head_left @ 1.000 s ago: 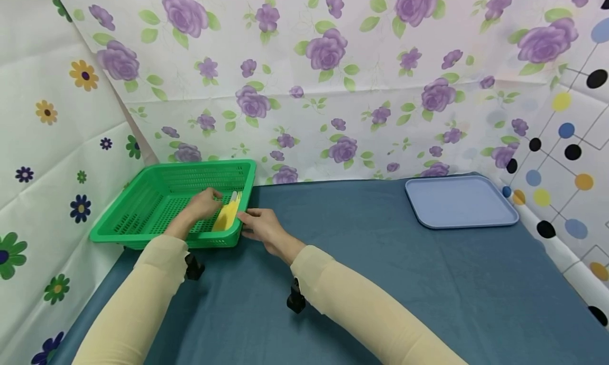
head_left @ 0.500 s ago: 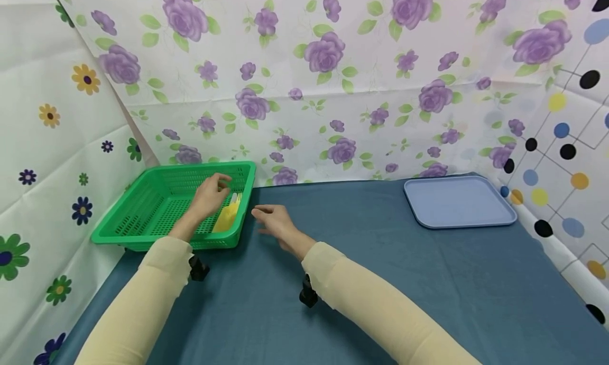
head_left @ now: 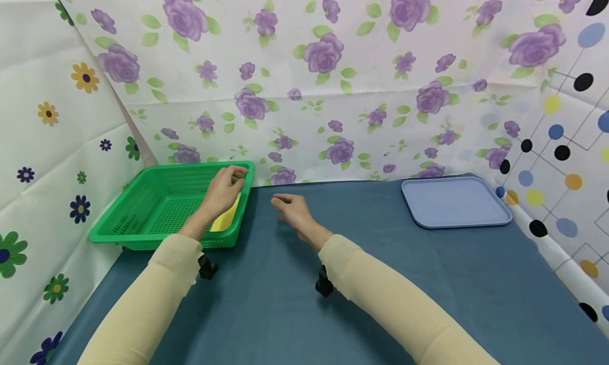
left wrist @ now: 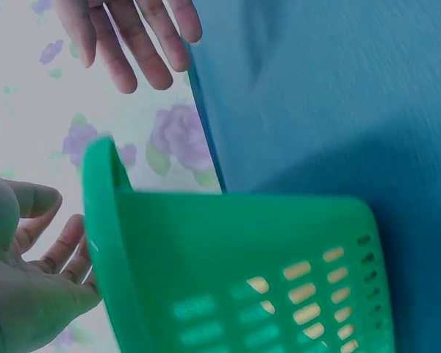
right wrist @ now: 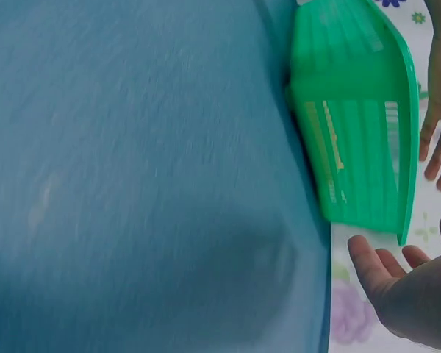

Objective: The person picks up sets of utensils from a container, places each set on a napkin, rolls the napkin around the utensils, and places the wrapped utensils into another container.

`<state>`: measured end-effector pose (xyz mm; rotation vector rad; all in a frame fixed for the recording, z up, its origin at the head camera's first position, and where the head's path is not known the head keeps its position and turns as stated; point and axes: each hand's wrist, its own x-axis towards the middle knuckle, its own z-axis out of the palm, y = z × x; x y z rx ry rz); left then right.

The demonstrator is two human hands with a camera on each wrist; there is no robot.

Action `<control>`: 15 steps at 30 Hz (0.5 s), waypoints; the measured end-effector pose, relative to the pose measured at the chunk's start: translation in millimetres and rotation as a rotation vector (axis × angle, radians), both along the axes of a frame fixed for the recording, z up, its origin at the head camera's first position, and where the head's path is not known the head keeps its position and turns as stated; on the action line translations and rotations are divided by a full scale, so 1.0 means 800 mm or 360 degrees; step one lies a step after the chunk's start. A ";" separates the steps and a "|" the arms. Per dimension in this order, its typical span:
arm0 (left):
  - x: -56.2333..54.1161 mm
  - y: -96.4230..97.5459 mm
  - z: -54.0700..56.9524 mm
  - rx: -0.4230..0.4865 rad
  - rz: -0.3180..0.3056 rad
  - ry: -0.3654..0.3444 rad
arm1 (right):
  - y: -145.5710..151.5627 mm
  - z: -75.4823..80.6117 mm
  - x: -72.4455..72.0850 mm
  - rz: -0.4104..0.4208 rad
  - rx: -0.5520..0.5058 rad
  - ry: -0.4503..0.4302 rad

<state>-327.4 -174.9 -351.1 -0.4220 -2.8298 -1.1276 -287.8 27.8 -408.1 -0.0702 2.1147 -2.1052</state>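
A green perforated basket [head_left: 142, 238] stands at the left of the table. Inside it, along the right wall, lies a yellow item [head_left: 224, 219], now partly behind my left hand. Above the basket's right side hovers my left hand [head_left: 222, 190], its fingers loosely bent and holding nothing. My right hand [head_left: 296, 214] is in the air over the table, to the right of the basket and apart from it, also holding nothing. In the left wrist view, yellow shows through the holes of the basket wall [left wrist: 206, 228].
A pale blue-grey tray [head_left: 457, 201] lies at the back right of the table. Blue cloth [head_left: 380, 248] covers the table between basket and tray. Patterned sheets [head_left: 323, 90] hang behind and on both sides.
My left hand has risen out of the basket and moved right. The right hand has let go of the basket's right rim and drawn away to the right. The yellow item stays in the basket.
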 end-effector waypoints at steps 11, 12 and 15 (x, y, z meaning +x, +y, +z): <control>-0.003 0.040 0.002 0.0022 -0.0077 0.0032 | 0.055 0.002 -0.014 -0.0125 0.0134 0.0105; -0.003 0.043 0.001 0.0023 -0.0081 0.0032 | 0.058 0.002 -0.014 -0.0127 0.0134 0.0098; -0.003 0.049 -0.002 0.0037 -0.0098 0.0034 | 0.067 0.003 -0.016 -0.0130 0.0155 0.0095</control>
